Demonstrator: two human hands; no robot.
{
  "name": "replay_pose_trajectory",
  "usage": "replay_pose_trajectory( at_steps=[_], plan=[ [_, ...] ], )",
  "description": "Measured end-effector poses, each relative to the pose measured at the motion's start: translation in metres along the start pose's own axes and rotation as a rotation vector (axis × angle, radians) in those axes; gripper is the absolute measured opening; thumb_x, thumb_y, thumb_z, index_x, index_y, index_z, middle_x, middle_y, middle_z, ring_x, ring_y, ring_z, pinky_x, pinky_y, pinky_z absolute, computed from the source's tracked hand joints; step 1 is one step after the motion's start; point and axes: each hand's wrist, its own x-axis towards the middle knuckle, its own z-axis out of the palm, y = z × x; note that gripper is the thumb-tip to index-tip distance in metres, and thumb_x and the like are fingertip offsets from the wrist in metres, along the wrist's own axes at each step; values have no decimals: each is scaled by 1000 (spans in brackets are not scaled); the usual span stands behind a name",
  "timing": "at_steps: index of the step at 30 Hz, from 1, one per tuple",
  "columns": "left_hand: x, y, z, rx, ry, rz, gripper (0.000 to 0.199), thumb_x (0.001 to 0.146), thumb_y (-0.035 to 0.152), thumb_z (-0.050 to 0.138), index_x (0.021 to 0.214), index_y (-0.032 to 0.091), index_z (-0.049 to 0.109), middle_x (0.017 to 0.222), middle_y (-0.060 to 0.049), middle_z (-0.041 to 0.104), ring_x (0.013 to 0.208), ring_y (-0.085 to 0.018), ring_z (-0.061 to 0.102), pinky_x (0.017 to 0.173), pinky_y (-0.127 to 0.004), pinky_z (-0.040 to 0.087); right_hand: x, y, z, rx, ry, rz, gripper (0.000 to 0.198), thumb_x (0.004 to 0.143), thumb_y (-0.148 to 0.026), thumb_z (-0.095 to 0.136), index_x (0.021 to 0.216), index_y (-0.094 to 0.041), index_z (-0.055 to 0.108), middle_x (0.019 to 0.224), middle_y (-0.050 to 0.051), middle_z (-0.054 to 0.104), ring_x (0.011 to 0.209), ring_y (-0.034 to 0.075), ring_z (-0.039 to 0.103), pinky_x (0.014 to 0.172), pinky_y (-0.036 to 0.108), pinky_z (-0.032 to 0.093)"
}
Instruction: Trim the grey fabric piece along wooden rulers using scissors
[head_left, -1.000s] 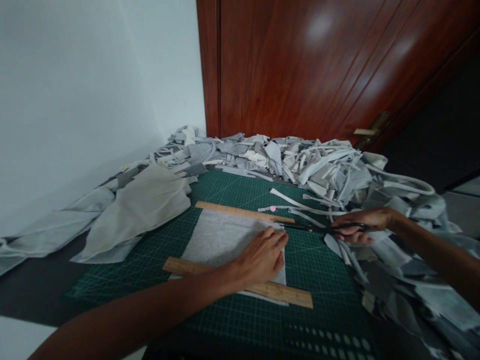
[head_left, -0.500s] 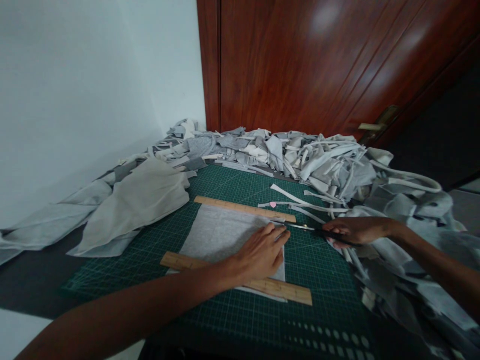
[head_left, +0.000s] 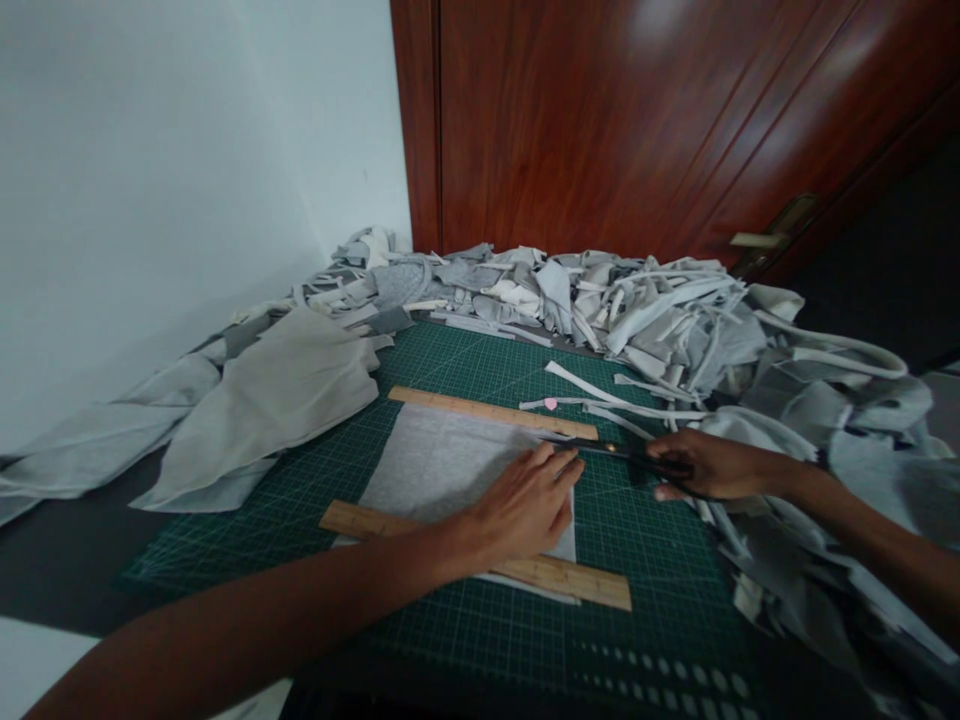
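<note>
A piece of light grey fabric (head_left: 427, 460) lies flat on the green cutting mat (head_left: 465, 365). My left hand (head_left: 529, 500) presses down on its right part, fingers stretched out. In my right hand (head_left: 697, 465) I hold black-handled scissors (head_left: 611, 449), fingers wrapped round the handles. The blades reach left to the fabric's far right corner, close to my left fingertips; their tips are hard to make out. A wooden ruler (head_left: 480, 411) lies along the far edge of the fabric. Across the near edge lies another wooden ruler (head_left: 577, 577), partly under my left forearm.
Grey and off-white fabric scraps (head_left: 540, 285) are heaped along the back and right side. Larger fabric pieces (head_left: 277, 400) lie at the left. Several narrow strips (head_left: 600, 386) and a small pink piece (head_left: 551, 404) rest beyond the scissors. A wooden door (head_left: 570, 130) stands behind.
The scissors' handles have spread and the blades have turned slightly in my right hand. My left hand stays pressed on the fabric. The view has shifted a little.
</note>
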Motion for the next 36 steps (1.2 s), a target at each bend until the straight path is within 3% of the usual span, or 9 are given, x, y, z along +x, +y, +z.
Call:
replay_pose_trajectory(
  at_steps=[14, 29, 33, 36],
  plan=[
    [1, 0, 1, -4, -18, 1, 43, 103, 23, 43, 142, 8, 56, 149, -14, 57, 129, -26, 55, 108, -41, 49, 0, -2, 0, 26, -34, 61, 52, 79, -66, 73, 72, -19, 52, 66, -3, 45, 62, 13, 44, 58, 25, 34],
    [0, 4, -1, 46, -13, 34, 39, 101, 23, 47, 134, 6, 59, 147, -16, 58, 128, -28, 56, 104, -40, 50, -7, -18, -2, -51, 13, 70, 46, 81, -64, 69, 74, -20, 57, 66, -1, 54, 62, 15, 49, 59, 27, 37],
    [7, -14, -16, -77, -30, 87, 29, 98, 13, 47, 119, 15, 67, 126, -9, 70, 117, -23, 63, 97, -35, 52, -4, -15, -2, -11, 10, 59, 48, 80, -65, 70, 71, -20, 55, 64, -2, 51, 61, 14, 46, 58, 26, 35],
    [27, -48, -31, -219, 35, -10, 26, 97, 11, 46, 107, 16, 70, 107, -7, 73, 100, -19, 67, 88, -32, 52, -1, -11, -3, 14, -10, 64, 50, 78, -65, 71, 68, -20, 52, 62, -4, 44, 59, 13, 42, 57, 25, 33]
  ],
)
